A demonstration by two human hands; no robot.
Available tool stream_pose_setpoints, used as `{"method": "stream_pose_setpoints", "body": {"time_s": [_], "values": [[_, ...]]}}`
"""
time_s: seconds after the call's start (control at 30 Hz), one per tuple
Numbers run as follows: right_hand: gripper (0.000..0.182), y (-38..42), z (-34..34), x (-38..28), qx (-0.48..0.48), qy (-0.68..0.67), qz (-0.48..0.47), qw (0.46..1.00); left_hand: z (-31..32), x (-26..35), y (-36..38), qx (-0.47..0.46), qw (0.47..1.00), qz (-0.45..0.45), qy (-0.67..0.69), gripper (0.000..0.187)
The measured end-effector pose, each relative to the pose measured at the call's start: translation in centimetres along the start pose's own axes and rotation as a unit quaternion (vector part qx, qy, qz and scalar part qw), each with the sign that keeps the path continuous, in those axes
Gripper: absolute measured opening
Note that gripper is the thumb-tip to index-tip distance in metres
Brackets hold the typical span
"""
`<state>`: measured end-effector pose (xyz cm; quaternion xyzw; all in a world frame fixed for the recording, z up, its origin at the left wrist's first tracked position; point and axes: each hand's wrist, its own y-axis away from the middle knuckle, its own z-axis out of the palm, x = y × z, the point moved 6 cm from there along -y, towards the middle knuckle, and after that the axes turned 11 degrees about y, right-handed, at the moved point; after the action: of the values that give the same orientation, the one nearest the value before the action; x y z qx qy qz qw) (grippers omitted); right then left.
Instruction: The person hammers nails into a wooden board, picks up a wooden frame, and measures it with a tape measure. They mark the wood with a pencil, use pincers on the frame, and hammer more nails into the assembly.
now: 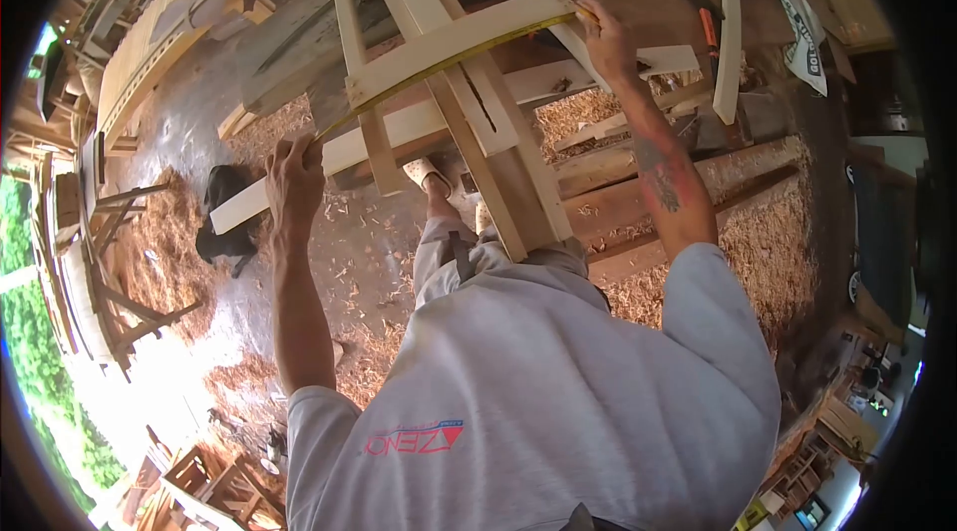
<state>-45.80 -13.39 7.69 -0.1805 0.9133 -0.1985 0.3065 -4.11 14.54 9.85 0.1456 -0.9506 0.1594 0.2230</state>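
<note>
A yellow tape measure [449,60] is stretched along the edge of a pale wooden crosspiece [454,44], which lies across several long boards. At the crosspiece's right end my right hand [606,37] is closed on the tape, with something orange, perhaps a pencil, at its fingers. Beyond the left end, my left hand [295,177] is closed on the other part of the tape, above a pale plank [242,206]. Under the crosspiece, a board with a dark slot [506,137] runs toward my waist. What else my left fingers hold is hidden.
An orange-handled tool [709,32] lies at the right beside a curved wooden strip [730,42]. Wood shavings [773,242] cover much of the floor. A black object [223,217] is on the floor at left. Stacked slatted wood [169,42] stands at upper left.
</note>
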Motion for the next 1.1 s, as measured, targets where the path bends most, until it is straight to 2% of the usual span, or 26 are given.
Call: {"method": "stream_pose_setpoints", "body": {"time_s": [0.03, 0.07, 0.13, 0.17, 0.23, 0.27, 0.3, 0.33, 0.37, 0.4, 0.47, 0.5, 0.53, 0.6, 0.63, 0.7, 0.73, 0.8, 0.93, 0.97, 1.0, 1.07, 1.1], "values": [[0.040, 0.1, -0.6, -0.7, 0.035, 0.017, -0.048, 0.998, 0.0, 0.1, 0.0, 0.003, 1.000, -0.003, -0.004, 0.021], [0.040, 0.2, -0.6, -0.9, 0.036, 0.017, -0.049, 0.998, -0.1, 0.1, 0.1, 0.007, 1.000, -0.008, -0.007, 0.021], [0.050, 0.9, -2.6, -3.2, 0.191, 0.068, -0.125, 0.971, -0.2, 0.3, 0.2, 0.009, 1.000, -0.012, -0.009, 0.021], [0.050, 1.2, -2.4, -3.4, 0.191, 0.065, -0.129, 0.971, -0.3, 0.2, 0.1, 0.009, 1.000, -0.015, -0.011, 0.021], [0.051, 2.0, -1.8, -4.3, 0.140, -0.137, -0.158, 0.968, -0.6, 0.1, 0.0, 0.019, 1.000, -0.007, -0.004, 0.021], [0.051, 3.0, -2.7, -5.1, 0.134, -0.139, -0.159, 0.968, -0.7, 0.2, 0.2, 0.022, 1.000, 0.006, 0.003, 0.021], [0.050, 3.5, -4.2, -7.3, 0.031, -0.234, -0.061, 0.970, -0.9, 0.2, 0.4, 0.019, 1.000, 0.002, 0.003, 0.021], [0.048, 4.2, -4.6, -8.6, -0.069, -0.320, 0.039, 0.944, -1.1, 0.4, 0.2, 0.021, 1.000, 0.002, 0.002, 0.021], [0.039, 4.5, -4.4, -9.1, -0.112, -0.343, 0.058, 0.931, -1.1, 0.6, 0.0, 0.025, 1.000, 0.004, 0.002, 0.020], [0.039, 4.2, -4.7, -9.2, -0.110, -0.341, 0.059, 0.932, -1.0, 0.6, 0.0, 0.024, 1.000, 0.006, 0.003, 0.020], [0.029, 4.2, -3.5, -9.8, -0.251, -0.432, 0.116, 0.859, -0.8, 0.1, -0.1, 0.020, 1.000, -0.004, -0.010, 0.020], [0.024, 4.3, -3.3, -9.8, -0.252, -0.531, 0.166, 0.792, -0.8, 0.2, -0.1, 0.019, 1.000, -0.001, -0.010, 0.020], [0.024, 4.1, -3.2, -9.6, -0.251, -0.531, 0.166, 0.792, -0.9, 0.3, 0.0, 0.017, 1.000, -0.001, -0.010, 0.020], [0.027, 3.7, -3.0, -10.6, -0.295, -0.696, 0.127, 0.642, -1.1, 0.3, 0.0, 0.017, 1.000, -0.004, -0.013, 0.020], [0.027, 3.8, -2.7, -10.7, -0.297, -0.698, 0.126, 0.639, -1.1, 0.3, 0.0, 0.018, 1.000, -0.003, -0.009, 0.020], [0.027, 3.6, -2.5, -10.8, -0.275, -0.613, 0.041, 0.740, -1.0, 0.2, 0.0, 0.024, 1.000, -0.006, -0.008, 0.020], [0.027, 3.7, -2.4, -10.7, -0.280, -0.616, 0.037, 0.735, -0.9, 0.3, -0.1, 0.024, 1.000, 0.012, -0.012, 0.020], [0.029, 4.7, -1.3, -10.0, -0.340, -0.455, 0.056, 0.821, -1.4, 0.2, -0.1, 0.029, 0.999, 0.018, -0.028, 0.020], [0.038, 4.6, -0.7, -11.1, -0.387, -0.349, -0.002, 0.853, -1.6, 0.8, -0.3, 0.018, 1.000, 0.011, -0.008, 0.020], [0.047, 4.6, -0.4, -11.5, -0.408, -0.373, -0.006, 0.833, -1.5, 0.8, -0.3, 0.015, 1.000, 0.003, -0.005, 0.020], [0.047, 4.3, -0.8, -12.3, -0.406, -0.373, -0.008, 0.834, -1.5, 0.8, -0.3, 0.017, 1.000, 0.004, -0.006, 0.020], [0.040, 3.2, -2.5, -13.9, -0.306, -0.296, -0.075, 0.902, -1.5, 0.8, -0.3, 0.010, 1.000, -0.004, -0.007, 0.020], [0.040, 3.1, -2.4, -13.7, -0.304, -0.296, -0.076, 0.902, -1.6, 0.9, -0.3, 0.012, 1.000, -0.002, -0.008, 0.020]]}}
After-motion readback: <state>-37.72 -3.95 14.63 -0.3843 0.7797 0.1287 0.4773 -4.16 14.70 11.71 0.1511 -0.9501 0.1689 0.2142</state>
